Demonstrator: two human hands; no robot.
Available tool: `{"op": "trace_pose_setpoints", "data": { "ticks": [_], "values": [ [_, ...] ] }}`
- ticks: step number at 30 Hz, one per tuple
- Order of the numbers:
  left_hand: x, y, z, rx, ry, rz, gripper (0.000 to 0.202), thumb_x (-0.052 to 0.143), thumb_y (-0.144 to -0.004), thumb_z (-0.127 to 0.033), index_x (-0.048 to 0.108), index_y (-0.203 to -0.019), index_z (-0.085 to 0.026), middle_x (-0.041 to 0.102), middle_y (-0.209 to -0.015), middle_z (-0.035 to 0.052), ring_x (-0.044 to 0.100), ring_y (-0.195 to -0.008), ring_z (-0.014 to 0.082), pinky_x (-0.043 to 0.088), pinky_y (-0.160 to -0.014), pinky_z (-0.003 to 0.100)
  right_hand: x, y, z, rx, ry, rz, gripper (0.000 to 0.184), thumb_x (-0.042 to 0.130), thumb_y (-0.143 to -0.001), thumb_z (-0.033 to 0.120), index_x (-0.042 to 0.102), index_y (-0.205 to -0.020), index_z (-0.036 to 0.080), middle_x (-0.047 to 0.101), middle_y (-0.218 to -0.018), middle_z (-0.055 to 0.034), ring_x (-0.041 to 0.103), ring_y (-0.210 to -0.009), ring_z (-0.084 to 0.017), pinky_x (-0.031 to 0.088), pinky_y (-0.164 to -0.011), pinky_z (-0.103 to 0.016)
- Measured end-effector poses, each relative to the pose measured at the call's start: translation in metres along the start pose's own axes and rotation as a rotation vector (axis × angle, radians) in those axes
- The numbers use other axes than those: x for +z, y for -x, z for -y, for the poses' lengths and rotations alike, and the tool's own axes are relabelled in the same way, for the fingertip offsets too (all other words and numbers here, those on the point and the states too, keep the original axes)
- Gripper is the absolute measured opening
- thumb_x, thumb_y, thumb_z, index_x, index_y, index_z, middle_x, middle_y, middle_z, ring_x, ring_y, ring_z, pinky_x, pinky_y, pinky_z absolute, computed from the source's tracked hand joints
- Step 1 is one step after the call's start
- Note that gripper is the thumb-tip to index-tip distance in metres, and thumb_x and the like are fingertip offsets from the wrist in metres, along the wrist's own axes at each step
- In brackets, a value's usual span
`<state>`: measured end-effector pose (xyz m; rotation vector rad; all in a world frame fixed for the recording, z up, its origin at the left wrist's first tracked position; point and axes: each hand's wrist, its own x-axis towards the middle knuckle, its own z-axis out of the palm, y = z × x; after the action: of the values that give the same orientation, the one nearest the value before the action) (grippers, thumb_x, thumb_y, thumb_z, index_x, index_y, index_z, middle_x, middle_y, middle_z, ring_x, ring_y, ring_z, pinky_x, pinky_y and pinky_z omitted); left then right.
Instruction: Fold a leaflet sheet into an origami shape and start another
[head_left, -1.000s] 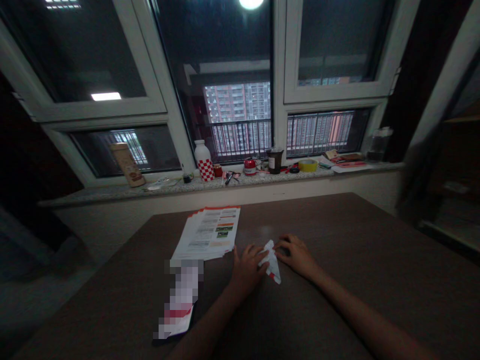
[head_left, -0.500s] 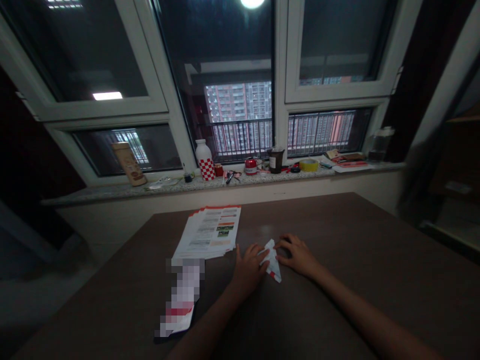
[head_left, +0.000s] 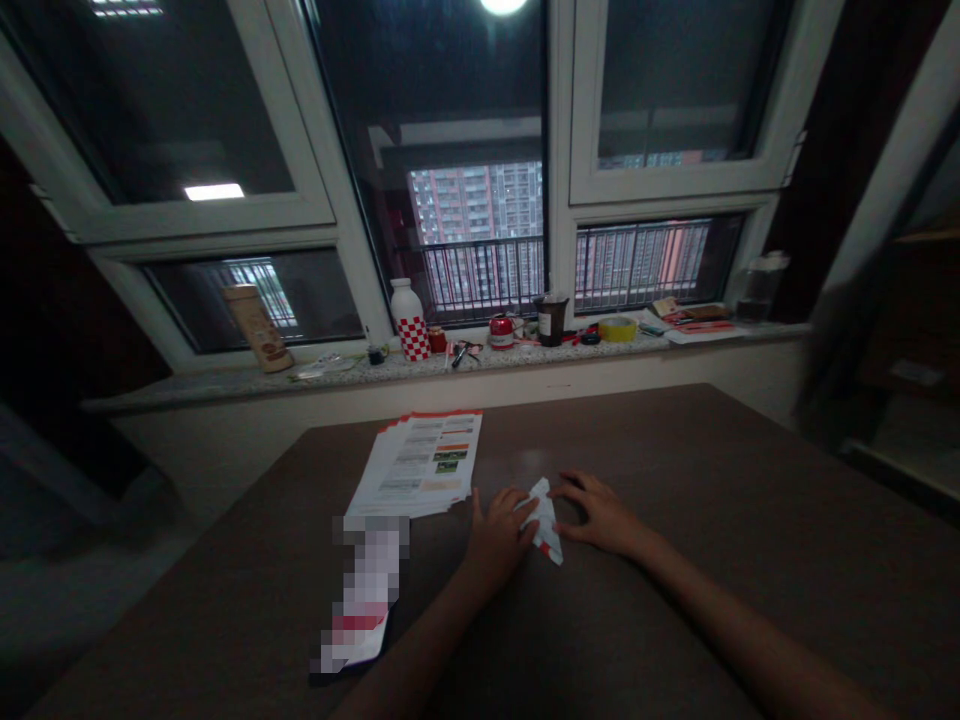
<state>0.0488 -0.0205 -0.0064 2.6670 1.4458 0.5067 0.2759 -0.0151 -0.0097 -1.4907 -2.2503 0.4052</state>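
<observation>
A small folded piece of white paper (head_left: 548, 520) with a red patch near its lower end lies on the brown table between my hands. My left hand (head_left: 500, 535) rests on its left side, fingers spread and fingertips pressing the paper down. On the other side, my right hand (head_left: 600, 515) has its fingers curved and apart, with the thumb and index fingertips at or just beside the paper's right edge. Whether those fingertips touch it I cannot tell. Neither hand is closed around anything.
A fanned stack of printed sheets (head_left: 420, 465) lies left of my hands. Nearer me is a blurred-out flat object (head_left: 367, 600). Along the windowsill stand a checkered bottle (head_left: 411, 325), a dark cup (head_left: 551, 322), a yellow tape roll (head_left: 617, 330) and a tan tumbler (head_left: 259, 330).
My right hand has drawn slightly rightward, its thumb moving off the paper's surface toward the edge. The left hand and the folded paper look unmoved.
</observation>
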Motion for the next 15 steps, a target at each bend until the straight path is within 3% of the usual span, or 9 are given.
{"op": "trace_pose_setpoints", "data": {
  "ticks": [15],
  "values": [
    [-0.0037, 0.0009, -0.0028, -0.006, 0.016, -0.005, 0.034, 0.045, -0.095, -0.036, 0.051, -0.129, -0.035, 0.057, -0.131, 0.0010, 0.042, -0.129, 0.0244, 0.004, -0.109, 0.069, -0.0071, 0.0072, 0.0046, -0.035, 0.020, 0.095, 0.084, 0.068, -0.065, 0.067, 0.046, -0.137, 0.030, 0.027, -0.152, -0.0106, 0.026, -0.138, -0.033, 0.023, -0.112, -0.047]
  ]
}}
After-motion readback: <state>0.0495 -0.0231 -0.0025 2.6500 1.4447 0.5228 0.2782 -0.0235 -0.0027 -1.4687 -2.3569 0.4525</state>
